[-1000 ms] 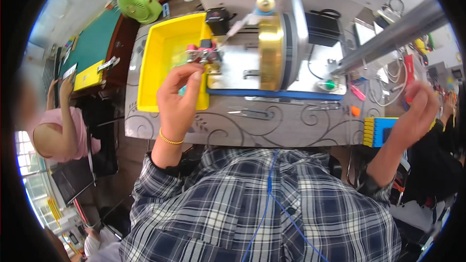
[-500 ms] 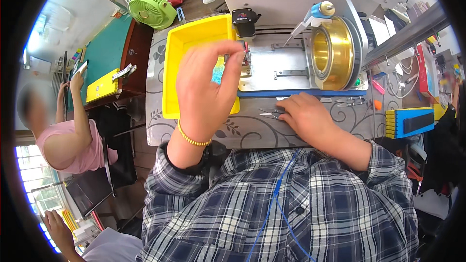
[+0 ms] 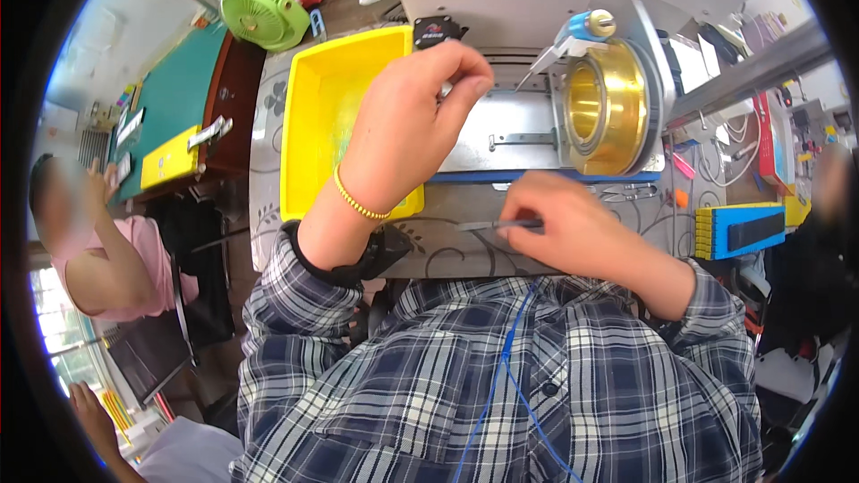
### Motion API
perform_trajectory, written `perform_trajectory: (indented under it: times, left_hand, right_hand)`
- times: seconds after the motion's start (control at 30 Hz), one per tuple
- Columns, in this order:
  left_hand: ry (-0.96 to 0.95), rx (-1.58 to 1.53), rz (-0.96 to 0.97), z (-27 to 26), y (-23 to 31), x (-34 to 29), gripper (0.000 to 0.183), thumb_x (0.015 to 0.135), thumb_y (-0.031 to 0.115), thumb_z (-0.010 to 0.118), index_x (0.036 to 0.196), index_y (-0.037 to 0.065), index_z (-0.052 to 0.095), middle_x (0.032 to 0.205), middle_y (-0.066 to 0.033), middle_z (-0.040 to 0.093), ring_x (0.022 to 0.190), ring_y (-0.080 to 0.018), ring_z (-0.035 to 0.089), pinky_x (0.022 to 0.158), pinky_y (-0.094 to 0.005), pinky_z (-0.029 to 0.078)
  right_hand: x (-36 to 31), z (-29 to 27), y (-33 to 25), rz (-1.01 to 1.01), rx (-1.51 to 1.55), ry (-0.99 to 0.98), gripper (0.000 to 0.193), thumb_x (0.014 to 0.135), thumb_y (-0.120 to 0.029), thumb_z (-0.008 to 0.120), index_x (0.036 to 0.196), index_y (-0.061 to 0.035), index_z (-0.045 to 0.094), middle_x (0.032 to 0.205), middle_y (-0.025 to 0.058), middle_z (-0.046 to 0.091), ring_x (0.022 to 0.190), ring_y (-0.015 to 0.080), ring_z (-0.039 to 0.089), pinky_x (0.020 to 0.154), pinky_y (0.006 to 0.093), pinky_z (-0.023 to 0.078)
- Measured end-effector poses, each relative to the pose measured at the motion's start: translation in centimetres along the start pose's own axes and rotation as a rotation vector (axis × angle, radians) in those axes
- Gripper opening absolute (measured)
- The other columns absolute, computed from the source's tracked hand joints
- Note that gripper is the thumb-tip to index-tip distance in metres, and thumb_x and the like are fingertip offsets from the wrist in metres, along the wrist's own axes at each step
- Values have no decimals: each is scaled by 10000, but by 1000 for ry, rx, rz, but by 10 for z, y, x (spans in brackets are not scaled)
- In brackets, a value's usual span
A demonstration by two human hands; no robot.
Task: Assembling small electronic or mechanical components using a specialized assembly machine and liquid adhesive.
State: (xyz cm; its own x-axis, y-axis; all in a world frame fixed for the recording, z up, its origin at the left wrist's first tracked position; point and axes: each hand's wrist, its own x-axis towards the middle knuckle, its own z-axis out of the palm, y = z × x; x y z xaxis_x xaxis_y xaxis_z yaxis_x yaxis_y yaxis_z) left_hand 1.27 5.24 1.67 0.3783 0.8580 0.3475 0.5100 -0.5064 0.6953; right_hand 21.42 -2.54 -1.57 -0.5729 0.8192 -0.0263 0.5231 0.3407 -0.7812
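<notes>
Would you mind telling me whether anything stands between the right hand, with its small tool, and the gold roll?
Nothing visible stands upright in the way. The right hand holds the small tool on the near side; only the blue strip fronting the metal bed runs between hand and gold roll.

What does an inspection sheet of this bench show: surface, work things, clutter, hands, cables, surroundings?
Surface: scroll-patterned grey tabletop.
Work things: yellow bin; metal plate; gold ring.
Clutter: orange piece and pink item at right; blue-and-yellow block farther right.
Hands: left hand raised, thumb and forefinger together, contents unclear; right hand holds a slim tool.
Cables: blue cord down the plaid shirt; white cable at right.
Surroundings: green fan; person in pink, left.
</notes>
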Motion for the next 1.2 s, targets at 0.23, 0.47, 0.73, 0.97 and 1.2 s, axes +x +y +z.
perform_trajectory:
  times: [0.23,0.47,0.73,0.97,1.2]
  left_hand:
    - [73,-286,-182,-6,-13,0,135,939,141,612,968,9,612,817,11,609,778,-65,552,718,-220,454]
    - [85,-587,-316,-6,-17,2,184,955,189,611,1011,14,595,839,1,613,799,-63,551,755,-218,456]
    - [89,-646,-327,-6,-14,2,180,957,191,609,1007,19,593,845,-3,615,806,-62,548,761,-211,449]
    - [99,-664,-266,-5,-15,-1,168,958,185,603,1001,23,592,839,3,609,804,-58,540,751,-209,443]
    - [98,-641,-266,-6,-14,0,171,954,184,610,1002,20,599,847,1,616,809,-57,546,745,-206,442]
  right_hand:
    - [31,-27,-56,-53,-203,320,214,839,-61,630,1012,-17,511,930,156,647,799,285,666,683,367,524]
    - [50,-18,-47,-197,-589,441,225,891,-209,639,908,-23,514,774,124,560,668,300,617,547,404,501]
    - [57,-20,-47,-137,-644,407,220,913,-198,615,834,-34,491,723,117,549,641,294,611,526,393,492]
    - [58,-19,-47,-156,-655,400,213,921,-195,604,829,-37,495,712,114,547,628,293,606,529,394,490]
    - [59,-22,-49,-164,-669,387,204,917,-188,604,841,-32,497,711,111,544,640,294,606,534,395,488]
